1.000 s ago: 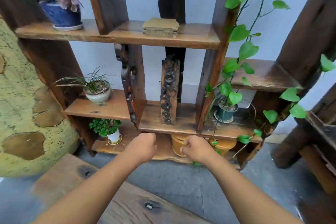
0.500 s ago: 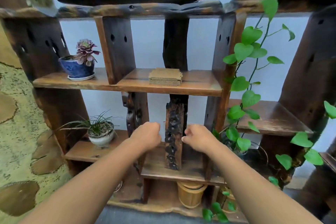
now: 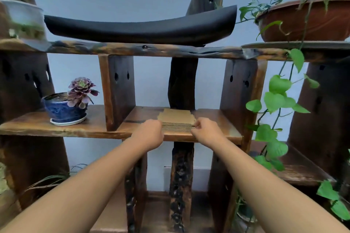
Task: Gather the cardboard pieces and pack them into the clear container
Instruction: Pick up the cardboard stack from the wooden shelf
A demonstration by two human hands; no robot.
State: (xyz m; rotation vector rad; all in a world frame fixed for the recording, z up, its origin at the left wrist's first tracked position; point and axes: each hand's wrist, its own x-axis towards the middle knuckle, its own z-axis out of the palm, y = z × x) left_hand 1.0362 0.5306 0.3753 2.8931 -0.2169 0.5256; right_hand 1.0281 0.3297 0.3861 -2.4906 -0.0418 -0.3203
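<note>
On the left end of the wooden shelf [image 3: 56,128] stands one blue pot [image 3: 64,109] on a white saucer, holding one purple succulent [image 3: 81,89]. Further right, in the middle bay between two upright boards, lies one stack of cardboard pieces [image 3: 177,119], many thin sheets piled flat with slightly uneven edges; the sheets are too fine to count. The stack sits at the front edge of the shelf, roughly centred in the bay. Two bare hands reach in from below. The left hand [image 3: 148,133] is curled against the stack's left front corner, touching it, and the right hand [image 3: 205,130] is curled against the right front corner, fingertips on the sheet edges. The stack lies between the two hands; both seem to be closing on it, though whether either truly grips it cannot be told, since the fingers are hidden behind the knuckles. Above, one long black curved piece [image 3: 140,28] rests on the top board. At the right edge, one brown pot [image 3: 306,22] holds a trailing green vine [image 3: 278,96].
</note>
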